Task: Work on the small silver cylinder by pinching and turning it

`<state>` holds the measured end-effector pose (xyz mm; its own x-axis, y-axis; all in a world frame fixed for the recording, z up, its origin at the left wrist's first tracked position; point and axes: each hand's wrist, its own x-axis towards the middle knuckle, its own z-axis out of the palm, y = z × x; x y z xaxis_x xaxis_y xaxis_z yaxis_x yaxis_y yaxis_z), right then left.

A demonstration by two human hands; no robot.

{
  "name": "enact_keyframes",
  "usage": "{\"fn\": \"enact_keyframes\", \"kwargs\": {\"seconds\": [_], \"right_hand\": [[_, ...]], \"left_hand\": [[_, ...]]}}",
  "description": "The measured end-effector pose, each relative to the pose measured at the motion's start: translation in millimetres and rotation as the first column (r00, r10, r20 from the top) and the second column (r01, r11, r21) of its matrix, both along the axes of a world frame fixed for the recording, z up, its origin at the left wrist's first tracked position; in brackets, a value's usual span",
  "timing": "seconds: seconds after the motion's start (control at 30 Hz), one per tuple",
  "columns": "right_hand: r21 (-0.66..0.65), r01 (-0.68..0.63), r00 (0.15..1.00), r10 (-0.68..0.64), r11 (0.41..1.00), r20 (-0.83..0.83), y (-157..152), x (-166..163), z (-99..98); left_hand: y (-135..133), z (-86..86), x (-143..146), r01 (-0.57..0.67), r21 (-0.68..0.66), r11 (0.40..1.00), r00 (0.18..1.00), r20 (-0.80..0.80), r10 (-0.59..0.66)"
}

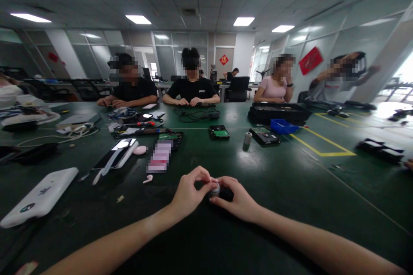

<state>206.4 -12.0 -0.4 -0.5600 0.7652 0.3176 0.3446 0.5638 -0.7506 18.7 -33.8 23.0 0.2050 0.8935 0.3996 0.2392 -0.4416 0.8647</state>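
My left hand [189, 193] and my right hand [237, 200] meet over the dark green table [290, 189] near its front edge. Both pinch a small grey round part [215, 189] between thumbs and fingertips. The part is tiny and mostly covered by my fingers, so I cannot make out what it is. A dark bit shows just behind it by my right hand.
A white device [40, 197] lies front left, a phone-like device [118, 154] and pink oval beyond it. Hard drives [219, 132], a small metal cylinder [247, 139], a blue bin [283, 126] and black trays [279, 113] sit mid-table. Several people sit at the far side.
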Motion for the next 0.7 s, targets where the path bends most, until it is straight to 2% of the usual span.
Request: {"fn": "enact_keyframes", "kwargs": {"seconds": [0.13, 0.3, 0.43, 0.53, 0.63, 0.7], "right_hand": [[0.022, 0.000, 1.000, 0.000, 1.000, 0.006, 0, 0, -1.7], [0.029, 0.009, 1.000, -0.009, 1.000, -0.007, -1, -1, -4.0], [0.016, -0.044, 0.981, 0.046, 0.999, -0.186, -4, 2, -0.8], [0.058, -0.096, 0.939, 0.110, 0.994, -0.325, -7, 6, 3.2], [0.048, -0.184, 0.940, 0.190, 0.982, -0.283, -8, 7, 4.9], [0.038, -0.187, 0.946, 0.190, 0.982, -0.261, -7, 7, 4.2]], "left_hand": [[3, 1.1, 0, -0.010, 0.006, 1.000, 0.999, -0.036, 0.010], [-2, 7.9, -1, 0.047, 0.037, 0.998, 0.992, -0.116, -0.042], [-8, -7.2, -3, 0.018, 0.070, 0.997, 0.994, -0.109, -0.011], [-9, -22.4, -2, -0.018, -0.004, 1.000, 0.997, -0.079, 0.018], [-6, -28.0, 0, 0.000, -0.061, 0.998, 0.997, -0.075, -0.004], [-5, -28.0, 1, 0.021, -0.074, 0.997, 0.996, -0.082, -0.027]]}}
